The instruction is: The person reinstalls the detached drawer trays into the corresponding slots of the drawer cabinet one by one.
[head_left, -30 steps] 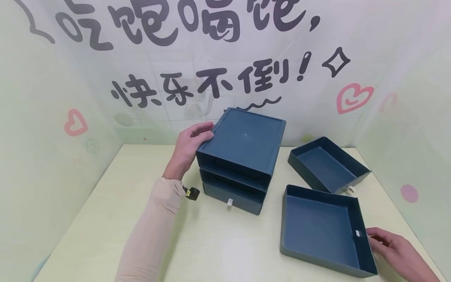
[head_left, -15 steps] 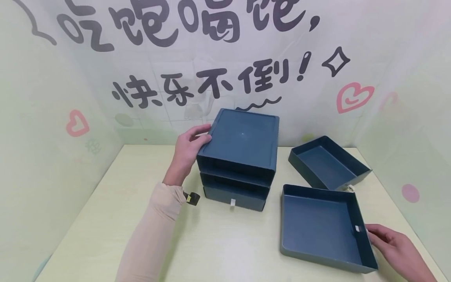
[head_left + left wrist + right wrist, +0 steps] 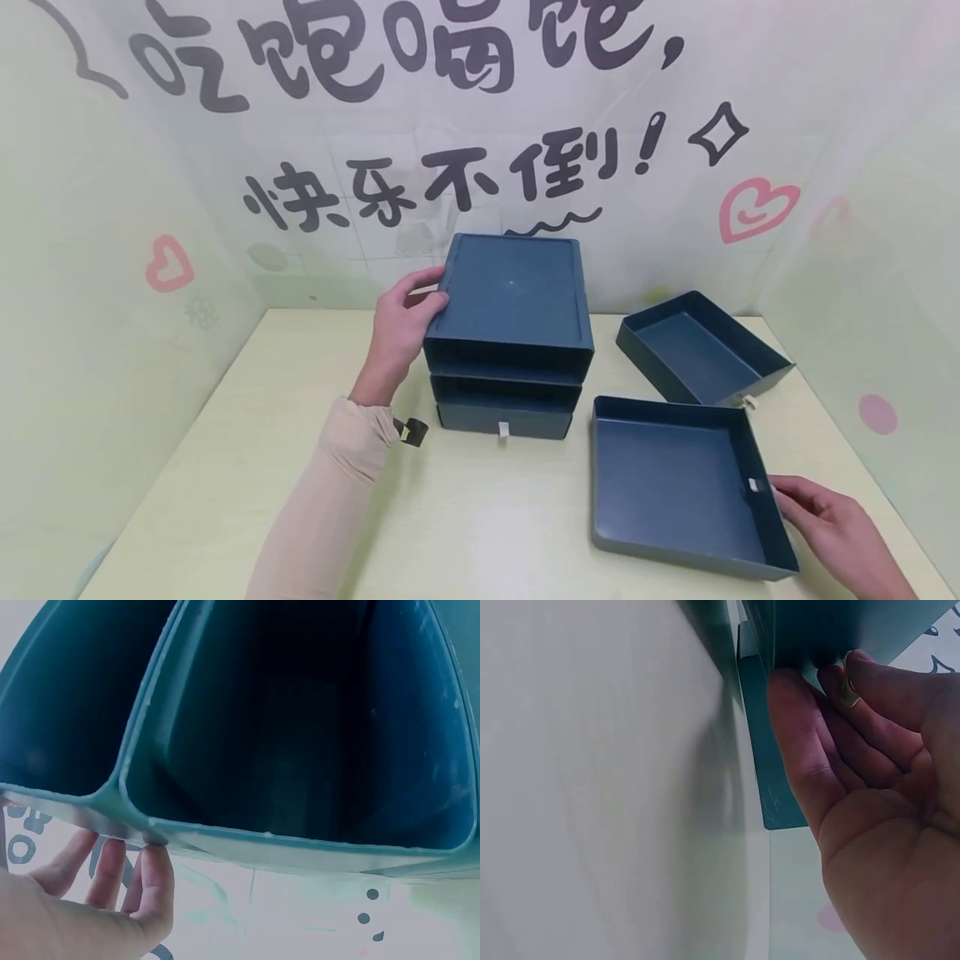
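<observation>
A dark blue desktop drawer cabinet (image 3: 513, 292) stands at the middle back of the table. Its two upper slots are hollow; the bottom one holds a drawer (image 3: 480, 419) with a small pale pull tab. My left hand (image 3: 397, 329) rests against the cabinet's left side near the top. In the left wrist view the left hand's fingertips (image 3: 156, 862) touch that side wall beside the upper slots. To the right lies a loose drawer (image 3: 667, 483), hollow side up. My right hand (image 3: 836, 525) pinches its pull tab (image 3: 847, 694) between thumb and fingers, partly hiding it.
Another loose drawer (image 3: 701, 346) sits at the back right, turned at an angle, behind the held one. Printed sheets form a back wall (image 3: 375, 258) and side walls around the pale table (image 3: 465, 525).
The cabinet has turned so its front faces me more squarely, its right side swinging left and its bottom tab shifting right. The right hand and its drawer have shifted slightly left.
</observation>
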Motion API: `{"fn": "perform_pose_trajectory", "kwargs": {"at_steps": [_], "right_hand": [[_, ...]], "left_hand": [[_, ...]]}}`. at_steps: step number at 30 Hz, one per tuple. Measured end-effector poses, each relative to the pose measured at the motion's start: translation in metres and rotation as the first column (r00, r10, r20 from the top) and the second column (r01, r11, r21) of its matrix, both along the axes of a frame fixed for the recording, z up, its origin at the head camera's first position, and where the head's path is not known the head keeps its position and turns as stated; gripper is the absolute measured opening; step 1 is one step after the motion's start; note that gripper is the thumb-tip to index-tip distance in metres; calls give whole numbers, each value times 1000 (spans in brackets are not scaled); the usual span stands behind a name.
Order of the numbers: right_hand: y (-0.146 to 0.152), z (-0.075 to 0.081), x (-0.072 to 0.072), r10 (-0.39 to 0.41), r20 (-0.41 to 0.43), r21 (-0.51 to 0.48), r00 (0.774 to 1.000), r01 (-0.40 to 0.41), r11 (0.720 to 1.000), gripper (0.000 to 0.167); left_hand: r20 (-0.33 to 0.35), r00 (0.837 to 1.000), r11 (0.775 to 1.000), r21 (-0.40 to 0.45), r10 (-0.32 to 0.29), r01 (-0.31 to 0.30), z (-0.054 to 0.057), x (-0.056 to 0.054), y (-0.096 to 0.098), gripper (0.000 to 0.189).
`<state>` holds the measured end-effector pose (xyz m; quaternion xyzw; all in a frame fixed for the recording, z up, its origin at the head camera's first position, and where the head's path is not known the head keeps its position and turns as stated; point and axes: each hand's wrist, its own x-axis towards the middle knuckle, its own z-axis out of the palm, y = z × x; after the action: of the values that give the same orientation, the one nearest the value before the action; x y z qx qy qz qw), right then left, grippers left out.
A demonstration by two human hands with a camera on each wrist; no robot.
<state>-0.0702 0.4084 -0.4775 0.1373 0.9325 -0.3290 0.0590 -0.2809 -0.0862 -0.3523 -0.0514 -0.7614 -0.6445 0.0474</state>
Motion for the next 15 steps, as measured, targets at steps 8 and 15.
{"fn": "perform_pose_trajectory", "kwargs": {"at_steps": [8,15], "right_hand": [[-4,0,-2,-4,10,-10,1000,4,1000,46],[-7,1,-3,10,14,-3,1000,-10,1000,44]], "left_hand": [[3,999,1000,0,32,-32,1,7,2,42],[9,998,998,-3,69,-69,3,13,5,42]]}}
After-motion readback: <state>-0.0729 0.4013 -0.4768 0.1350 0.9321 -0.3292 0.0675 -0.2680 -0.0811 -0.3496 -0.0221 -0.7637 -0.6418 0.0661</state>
